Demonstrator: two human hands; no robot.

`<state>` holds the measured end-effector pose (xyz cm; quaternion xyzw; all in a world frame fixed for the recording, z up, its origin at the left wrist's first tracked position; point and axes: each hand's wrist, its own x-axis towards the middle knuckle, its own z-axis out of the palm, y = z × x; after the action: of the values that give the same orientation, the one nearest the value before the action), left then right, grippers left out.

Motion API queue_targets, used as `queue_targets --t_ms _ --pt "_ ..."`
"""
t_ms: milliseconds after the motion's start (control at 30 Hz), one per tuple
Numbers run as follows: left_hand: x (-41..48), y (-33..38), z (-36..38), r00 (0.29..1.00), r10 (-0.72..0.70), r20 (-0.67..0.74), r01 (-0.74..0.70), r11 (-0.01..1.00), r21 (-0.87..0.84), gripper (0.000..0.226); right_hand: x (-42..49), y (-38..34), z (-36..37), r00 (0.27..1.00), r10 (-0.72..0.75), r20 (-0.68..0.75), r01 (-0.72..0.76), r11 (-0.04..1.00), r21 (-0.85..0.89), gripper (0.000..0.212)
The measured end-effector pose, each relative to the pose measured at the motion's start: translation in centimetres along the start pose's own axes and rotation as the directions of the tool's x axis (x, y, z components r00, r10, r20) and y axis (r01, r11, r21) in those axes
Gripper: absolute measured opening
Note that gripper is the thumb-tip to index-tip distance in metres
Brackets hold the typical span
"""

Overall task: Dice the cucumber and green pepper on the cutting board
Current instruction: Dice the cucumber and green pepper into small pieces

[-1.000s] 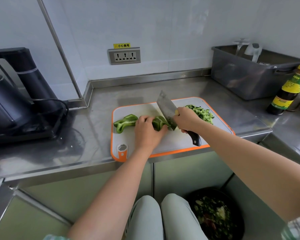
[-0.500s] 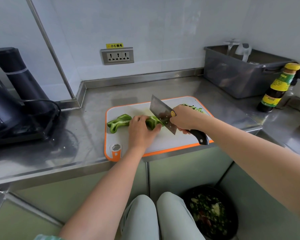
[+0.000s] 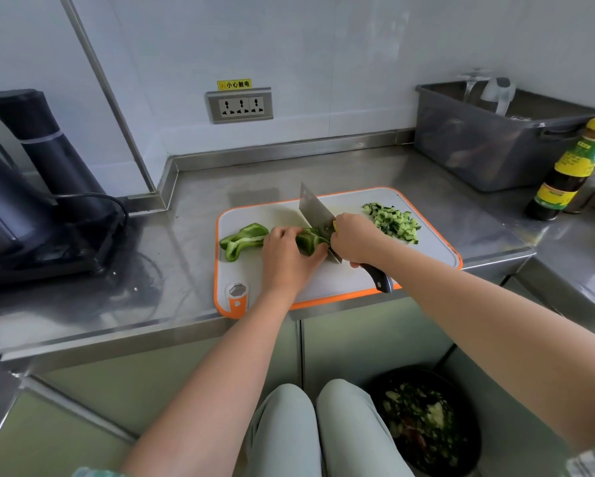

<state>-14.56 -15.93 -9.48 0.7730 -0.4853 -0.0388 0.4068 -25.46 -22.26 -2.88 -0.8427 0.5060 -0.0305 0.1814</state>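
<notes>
A white cutting board with an orange rim lies on the steel counter. My left hand grips a piece of green pepper with curled fingers. Another pepper piece lies to its left. My right hand holds a cleaver by its dark handle, the blade set against the held pepper. A pile of diced cucumber sits at the board's far right corner.
A black kettle and its base stand at the left with a cable. A grey plastic tub and a dark sauce bottle are at the right. A bin of scraps sits on the floor by my knees.
The cleaver rose and came down again on the pepper under my left hand. The camera shifted slightly; the cucumber pile shows fully again.
</notes>
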Motion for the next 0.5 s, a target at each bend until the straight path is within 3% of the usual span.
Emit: queue_targets --t_ms 233,367,500 --pt "0.0 -0.1 -0.2 1.0 0.009 0.011 -0.009 1.0 -0.019 0.046 1.5 -0.2 0.0 0.999 0.037 -0.032 -0.032 0.991 0.126 0.02" --pt "0.1 -0.1 0.0 1.0 -0.012 -0.004 0.012 0.999 -0.035 0.057 1.3 0.8 -1.0 0.998 0.067 0.006 -0.067 0.977 0.203 0.009" --pt "0.2 -0.2 0.2 1.0 -0.016 -0.013 0.016 0.999 -0.032 0.057 -0.1 1.5 -3.1 0.999 0.018 0.032 -0.025 0.966 0.256 0.009"
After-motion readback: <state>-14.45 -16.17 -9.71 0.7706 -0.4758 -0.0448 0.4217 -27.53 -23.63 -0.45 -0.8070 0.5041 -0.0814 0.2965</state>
